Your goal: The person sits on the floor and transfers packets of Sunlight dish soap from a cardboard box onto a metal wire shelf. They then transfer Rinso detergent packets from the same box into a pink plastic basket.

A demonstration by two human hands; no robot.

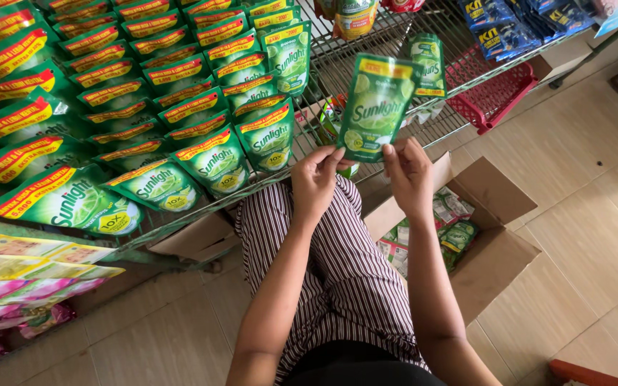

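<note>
Head view, steeply down, near hands (363, 179)

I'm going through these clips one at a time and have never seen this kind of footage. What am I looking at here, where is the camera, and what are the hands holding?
There is no machine: a person wears a camera on the head, so the single picture looks down at their own arms and striped lap. The left hand and right hand each pinch a bottom corner of one green pouch, held upright in front of a wire shelf. Rows of similar green pouches fill the shelf on the left. An open cardboard box sits on the tiled floor beside the right arm, with more packets inside.
</note>
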